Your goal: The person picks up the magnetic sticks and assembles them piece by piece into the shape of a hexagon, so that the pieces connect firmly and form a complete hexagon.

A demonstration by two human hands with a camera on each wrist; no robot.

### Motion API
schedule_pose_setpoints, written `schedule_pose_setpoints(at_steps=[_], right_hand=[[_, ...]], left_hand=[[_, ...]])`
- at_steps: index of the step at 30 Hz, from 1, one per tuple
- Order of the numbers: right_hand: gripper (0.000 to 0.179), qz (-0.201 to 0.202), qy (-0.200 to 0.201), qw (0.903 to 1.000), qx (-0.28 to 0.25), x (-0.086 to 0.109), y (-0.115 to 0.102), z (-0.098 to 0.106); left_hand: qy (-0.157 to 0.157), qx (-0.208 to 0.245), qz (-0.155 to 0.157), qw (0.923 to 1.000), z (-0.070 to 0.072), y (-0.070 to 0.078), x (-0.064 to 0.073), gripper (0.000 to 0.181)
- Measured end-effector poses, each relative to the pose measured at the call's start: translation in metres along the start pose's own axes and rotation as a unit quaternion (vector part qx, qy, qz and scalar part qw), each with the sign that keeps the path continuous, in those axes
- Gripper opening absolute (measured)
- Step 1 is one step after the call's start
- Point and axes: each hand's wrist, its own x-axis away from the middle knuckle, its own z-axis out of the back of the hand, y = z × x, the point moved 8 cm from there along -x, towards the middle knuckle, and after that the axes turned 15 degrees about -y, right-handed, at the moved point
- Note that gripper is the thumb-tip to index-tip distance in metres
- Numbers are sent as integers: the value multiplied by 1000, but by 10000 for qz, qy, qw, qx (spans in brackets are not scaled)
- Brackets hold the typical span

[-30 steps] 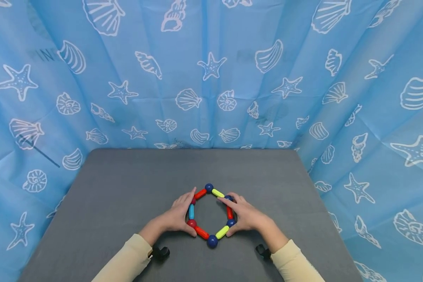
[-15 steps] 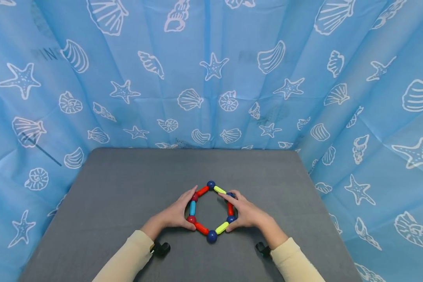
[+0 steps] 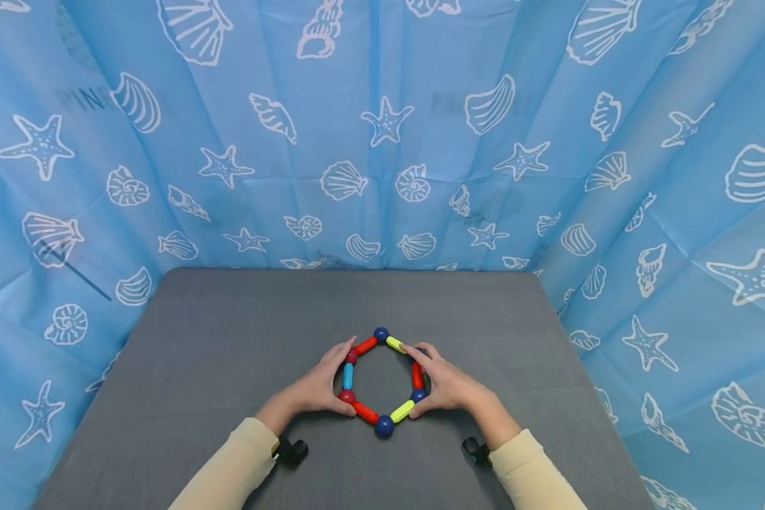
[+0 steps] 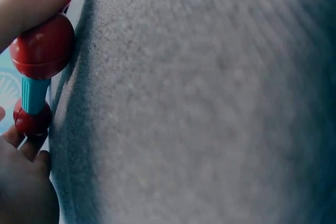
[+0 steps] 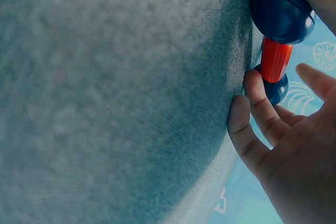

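Note:
A hexagon of magnetic rods and balls point(image 3: 366, 412) lies on the grey table, its rods red, yellow and blue. My left hand point(image 3: 319, 386) grips its left side, thumb by the lower red ball point(image 3: 347, 397) and fingers by the upper one. In the left wrist view the thumb lies against the near red ball point(image 4: 44, 48), with a blue rod point(image 4: 34, 95) beyond. Holding the right side is my right hand point(image 3: 448, 382), thumb at the lower blue ball point(image 3: 418, 396); its fingers mostly cover the upper one. A red rod point(image 5: 275, 61) joins these in the right wrist view.
The grey table point(image 3: 242, 312) has rounded back corners. A blue curtain point(image 3: 382, 163) with white shells and starfish hangs behind it and along both sides. A black wrist camera point(image 3: 291, 452) sits under the left wrist, another black camera point(image 3: 475, 452) under the right.
The hexagon and both hands have shifted slightly away from me. My right index finger has moved a little over the upper right ball. The view has also shifted slightly.

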Motion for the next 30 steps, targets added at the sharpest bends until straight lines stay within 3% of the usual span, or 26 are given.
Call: schedule_pose_setpoints(at_steps=[30], right_hand=[[123, -157, 137, 9993, -314, -1, 5, -2]], left_hand=[[2, 160, -94, 9998, 3, 2, 1, 129]])
